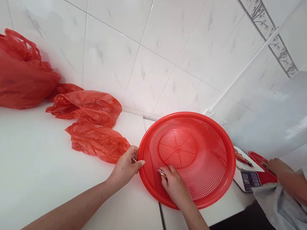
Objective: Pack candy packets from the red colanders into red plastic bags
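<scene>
A large round red plastic colander stands tilted on the white table, its perforated inside facing me. My left hand is closed on the colander's left rim, thumb on the near side of the edge. Inside the colander, near its lower left wall, my right hand is closed around a small shiny item, too small and too covered by the fingers to name. Just left of my left hand lies a crumpled red plastic bag.
Another crumpled red bag and a full red bag lie along the tiled wall. Beyond the colander stands a boxy white device, perhaps a scale. At far right, a co-worker's hand touches another red basin. A seam divides the tables.
</scene>
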`<state>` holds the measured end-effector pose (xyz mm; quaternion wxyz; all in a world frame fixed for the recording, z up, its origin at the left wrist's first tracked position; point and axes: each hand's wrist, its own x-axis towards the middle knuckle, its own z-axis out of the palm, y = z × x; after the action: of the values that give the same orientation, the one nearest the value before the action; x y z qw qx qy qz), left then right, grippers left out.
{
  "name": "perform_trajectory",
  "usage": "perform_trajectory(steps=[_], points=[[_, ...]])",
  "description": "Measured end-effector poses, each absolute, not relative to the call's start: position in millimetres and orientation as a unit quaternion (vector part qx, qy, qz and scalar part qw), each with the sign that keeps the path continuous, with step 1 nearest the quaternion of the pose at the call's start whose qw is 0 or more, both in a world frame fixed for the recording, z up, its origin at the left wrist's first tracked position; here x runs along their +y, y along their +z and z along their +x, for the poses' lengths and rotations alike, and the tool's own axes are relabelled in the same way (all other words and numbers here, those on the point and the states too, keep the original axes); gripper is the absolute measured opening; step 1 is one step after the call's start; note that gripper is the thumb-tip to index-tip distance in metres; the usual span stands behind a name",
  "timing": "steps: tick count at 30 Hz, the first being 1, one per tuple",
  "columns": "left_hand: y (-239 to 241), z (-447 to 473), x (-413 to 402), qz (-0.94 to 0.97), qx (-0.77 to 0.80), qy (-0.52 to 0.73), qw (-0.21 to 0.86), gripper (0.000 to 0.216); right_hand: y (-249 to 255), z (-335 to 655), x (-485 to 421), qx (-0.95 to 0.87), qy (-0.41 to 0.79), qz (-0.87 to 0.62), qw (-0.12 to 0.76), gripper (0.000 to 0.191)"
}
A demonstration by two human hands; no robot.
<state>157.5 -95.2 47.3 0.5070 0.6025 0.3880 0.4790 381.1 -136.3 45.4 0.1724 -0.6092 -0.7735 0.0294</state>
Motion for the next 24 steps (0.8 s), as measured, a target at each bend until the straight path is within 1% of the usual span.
perform_trajectory(steps=[4,8,10,13,19,24], points=[[50,158,-97,0.601,0.391,0.479,0.507,0.017,47,384,-137,-0.772,0.054,-0.610,0.168,0.030],[52,158,-98,0.598,0.398,0.476,0.508,0.018,50,389,-135,-0.767,0.079,-0.618,0.153,0.043],[52,159,-98,0.598,0.399,0.476,0.507,0.018,52,393,-133,-0.769,0.108,-0.608,0.164,0.047],[51,159,-98,0.603,0.394,0.472,0.509,0.019,56,403,-126,-0.740,0.200,-0.603,0.222,0.045],[53,165,-97,0.605,0.377,0.475,0.517,0.024,57,421,-106,-0.566,0.398,-0.618,0.372,0.041],[55,169,-94,0.598,0.375,0.480,0.521,0.027,57,424,-100,-0.425,0.495,-0.596,0.468,0.045]])
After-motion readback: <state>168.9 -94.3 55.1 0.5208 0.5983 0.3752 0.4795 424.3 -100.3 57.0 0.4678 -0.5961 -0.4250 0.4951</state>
